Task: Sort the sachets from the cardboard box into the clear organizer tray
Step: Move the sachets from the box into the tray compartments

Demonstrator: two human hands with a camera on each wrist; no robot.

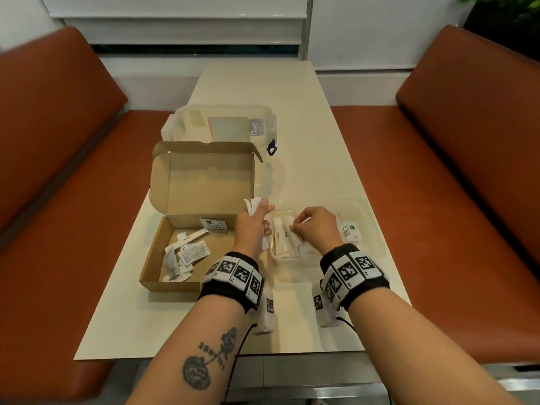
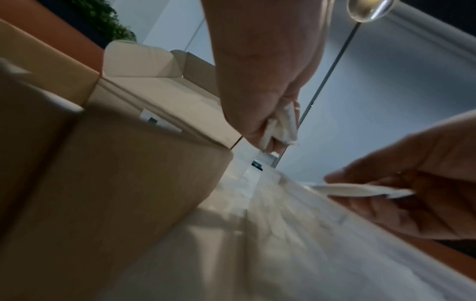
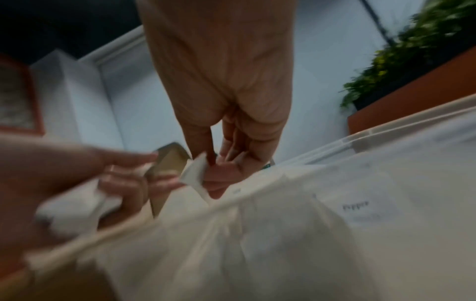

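Note:
An open cardboard box (image 1: 155, 258) lies on the table with several white sachets (image 1: 184, 254) in its left half and a Stevia sachet (image 1: 214, 224) at its back wall. To its right is the clear organizer tray (image 1: 366, 229), holding sugar stick sachets (image 1: 282, 238) and a Stevia sachet (image 1: 348, 230). My left hand (image 1: 254, 222) hovers between box and tray, gripping a bunch of white sachets (image 1: 252, 204) (image 2: 282, 126). My right hand (image 1: 314, 226) is over the tray, pinching one white sachet (image 1: 298, 239) (image 3: 194, 173) at its edge.
A clear lidded plastic container (image 1: 225, 124) with a blue label stands behind the box, whose lid (image 1: 201, 182) stands upright. Orange bench seats (image 1: 438, 200) flank the cream table (image 1: 321, 141).

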